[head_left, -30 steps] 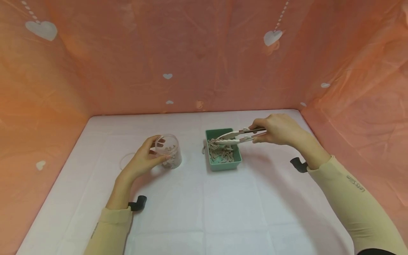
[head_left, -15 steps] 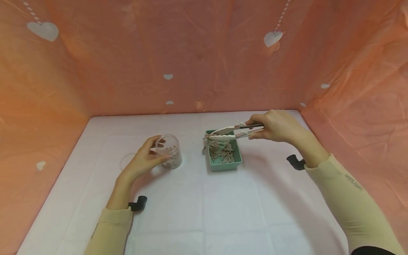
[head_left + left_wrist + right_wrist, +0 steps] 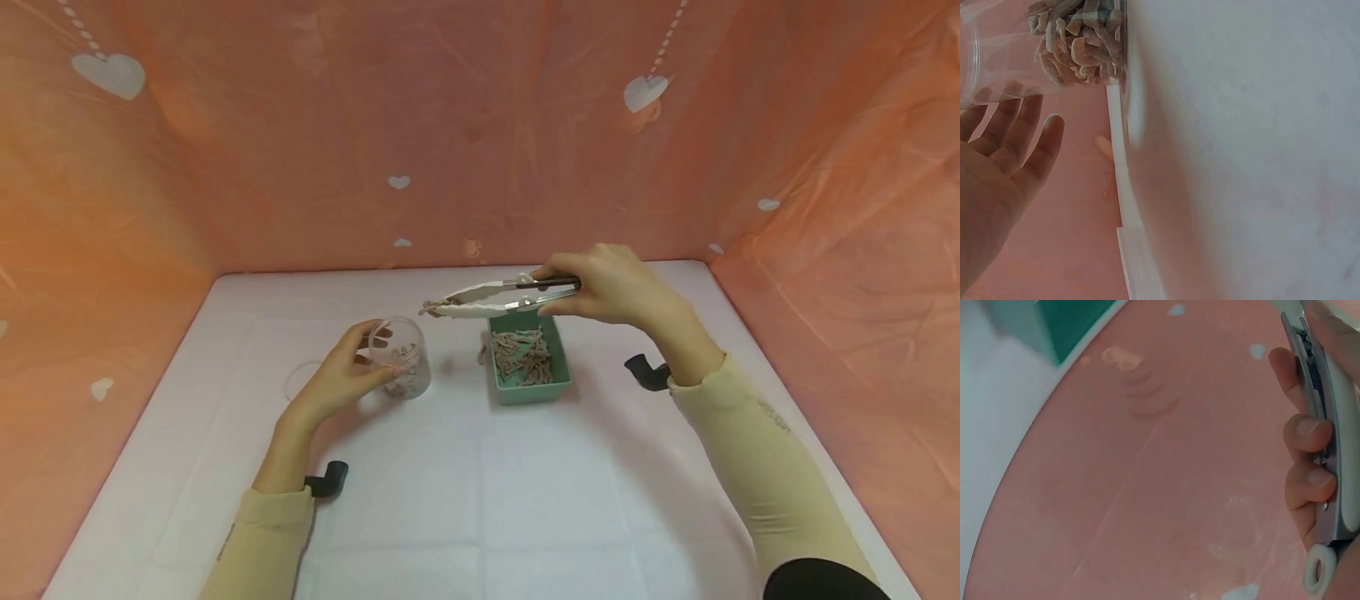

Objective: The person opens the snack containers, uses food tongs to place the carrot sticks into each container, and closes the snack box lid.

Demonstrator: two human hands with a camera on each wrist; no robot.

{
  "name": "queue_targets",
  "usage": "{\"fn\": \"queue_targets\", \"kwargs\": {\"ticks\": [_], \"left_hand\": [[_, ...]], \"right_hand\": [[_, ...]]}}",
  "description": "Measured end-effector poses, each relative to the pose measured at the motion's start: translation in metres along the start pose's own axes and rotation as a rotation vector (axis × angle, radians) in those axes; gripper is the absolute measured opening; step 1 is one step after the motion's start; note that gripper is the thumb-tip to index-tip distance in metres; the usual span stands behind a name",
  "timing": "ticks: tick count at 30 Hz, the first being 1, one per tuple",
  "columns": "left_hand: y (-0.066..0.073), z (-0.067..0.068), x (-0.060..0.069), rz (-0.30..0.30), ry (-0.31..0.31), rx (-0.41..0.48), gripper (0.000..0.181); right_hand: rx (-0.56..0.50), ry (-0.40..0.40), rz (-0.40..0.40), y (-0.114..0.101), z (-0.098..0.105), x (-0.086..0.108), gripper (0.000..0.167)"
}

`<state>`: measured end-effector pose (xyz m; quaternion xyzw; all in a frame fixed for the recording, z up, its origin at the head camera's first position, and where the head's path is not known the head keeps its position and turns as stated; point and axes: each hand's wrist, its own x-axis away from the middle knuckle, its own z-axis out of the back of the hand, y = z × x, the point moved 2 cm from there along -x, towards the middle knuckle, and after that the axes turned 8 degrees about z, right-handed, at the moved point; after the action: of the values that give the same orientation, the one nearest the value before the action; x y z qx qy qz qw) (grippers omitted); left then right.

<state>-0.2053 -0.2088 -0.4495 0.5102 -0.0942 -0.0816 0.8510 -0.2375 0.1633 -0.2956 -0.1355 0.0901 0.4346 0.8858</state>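
My left hand [image 3: 341, 371] holds a clear plastic jar [image 3: 397, 342] upright on the table, thumb on the near side and fingers round the far side. Grey-brown curled strips [image 3: 1082, 47] fill the jar's lower part. My right hand [image 3: 603, 283] grips a pair of tongs [image 3: 487, 304] with white tips and metal handles. A small clump of strips [image 3: 435, 308] is pinched at the tong tips, above and just right of the jar's mouth. More strips [image 3: 525, 358] lie in a green rectangular container [image 3: 536, 392], below the tongs and to the right of the jar.
One loose strip [image 3: 482, 350] lies on the white tablecloth [image 3: 420, 500] by the green container's left side. A round clear lid [image 3: 296, 379] lies left of the jar, partly behind my left hand. An orange-pink curtain [image 3: 480, 125] with white hearts encloses the table.
My right hand has lifted the tongs out of the green container with strips in their tips and moved them left, close to the jar. My left hand stays on the jar.
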Motion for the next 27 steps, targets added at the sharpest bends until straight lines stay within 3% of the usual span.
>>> {"fn": "queue_targets", "kwargs": {"ticks": [12, 20, 27], "left_hand": [[-0.001, -0.002, -0.001, -0.052, 0.001, 0.01, 0.076], [0.0, -0.001, -0.002, -0.032, -0.007, -0.004, 0.077], [0.0, 0.0, -0.001, -0.015, -0.005, 0.004, 0.079]], "right_hand": [[-0.066, -0.008, 0.05, -0.019, -0.032, -0.033, 0.045], [-0.059, -0.023, 0.072, -0.019, -0.055, -0.04, 0.046], [-0.073, -0.058, 0.062, -0.019, -0.059, -0.042, 0.046]]}}
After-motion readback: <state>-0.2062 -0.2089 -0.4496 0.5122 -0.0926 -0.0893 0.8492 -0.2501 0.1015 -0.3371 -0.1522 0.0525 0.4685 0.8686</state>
